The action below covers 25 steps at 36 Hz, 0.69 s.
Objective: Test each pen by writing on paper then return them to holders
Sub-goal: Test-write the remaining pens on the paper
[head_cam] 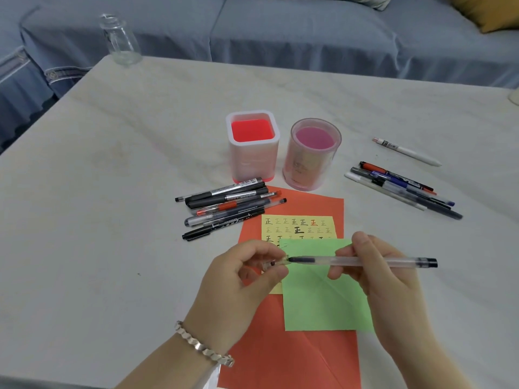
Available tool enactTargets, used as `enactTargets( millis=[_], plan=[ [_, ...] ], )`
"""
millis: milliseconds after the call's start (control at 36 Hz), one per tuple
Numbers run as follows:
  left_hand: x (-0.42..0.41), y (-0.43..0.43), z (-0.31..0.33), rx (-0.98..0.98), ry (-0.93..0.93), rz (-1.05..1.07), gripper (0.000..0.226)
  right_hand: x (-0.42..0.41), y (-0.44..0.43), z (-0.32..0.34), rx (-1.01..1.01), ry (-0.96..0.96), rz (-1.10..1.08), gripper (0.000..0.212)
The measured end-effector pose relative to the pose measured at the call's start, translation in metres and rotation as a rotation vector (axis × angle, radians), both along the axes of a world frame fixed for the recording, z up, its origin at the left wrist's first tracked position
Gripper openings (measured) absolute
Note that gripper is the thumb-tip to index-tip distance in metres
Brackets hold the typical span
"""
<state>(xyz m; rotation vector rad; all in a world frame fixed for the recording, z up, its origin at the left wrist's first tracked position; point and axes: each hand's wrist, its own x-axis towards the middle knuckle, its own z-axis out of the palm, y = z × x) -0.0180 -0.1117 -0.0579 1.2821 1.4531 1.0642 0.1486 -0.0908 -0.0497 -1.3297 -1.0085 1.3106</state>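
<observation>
My right hand holds a clear-barrelled black gel pen level above the green paper. My left hand pinches the pen's clear cap right at the pen's tip. Under the green sheet lie a yellow note covered with written test marks and a larger orange sheet. Two pen holders stand behind the papers with no pens in them: a white square one with a red inside and a round pink one.
Several pens lie in a pile left of the papers, and several more lie to the right. A single white pen lies farther back right. A glass jar stands at the table's far left corner, before a blue sofa.
</observation>
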Motion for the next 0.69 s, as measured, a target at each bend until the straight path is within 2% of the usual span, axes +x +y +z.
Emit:
enactTargets(
  millis=[139, 222, 278, 361, 444, 500, 611, 667, 694],
  plan=[
    [0.003, 0.001, 0.005, 0.063, 0.04, -0.049, 0.017, -0.002, 0.001, 0.002, 0.015, -0.038, -0.001, 0.036],
    [0.003, 0.0, 0.004, 0.133, 0.089, -0.09, 0.02, -0.001, 0.001, 0.007, 0.004, 0.01, -0.016, 0.034],
    [0.004, 0.001, 0.004, 0.223, 0.176, -0.12, 0.006, -0.001, 0.0, 0.007, -0.022, 0.076, -0.029, 0.037],
    [0.009, 0.004, 0.005, 0.391, 0.299, -0.154, 0.017, -0.001, 0.0, 0.005, -0.072, 0.181, -0.07, 0.044],
    [0.015, 0.011, 0.006, 0.527, 0.356, -0.133, 0.019, 0.0, 0.003, 0.004, -0.066, 0.193, -0.113, 0.047],
    [0.019, 0.016, 0.007, 0.56, 0.338, -0.131, 0.019, 0.003, 0.005, 0.006, -0.024, 0.159, -0.123, 0.05],
    [0.026, 0.018, 0.012, 0.492, 0.223, -0.136, 0.021, 0.007, 0.007, 0.014, 0.06, 0.12, -0.113, 0.056],
    [0.03, 0.019, 0.019, 0.379, 0.083, -0.141, 0.006, 0.01, 0.008, 0.017, 0.103, 0.111, -0.11, 0.056],
    [0.032, 0.022, 0.023, 0.273, -0.023, -0.144, 0.012, 0.011, 0.008, 0.018, 0.125, 0.101, -0.114, 0.054]
  ],
)
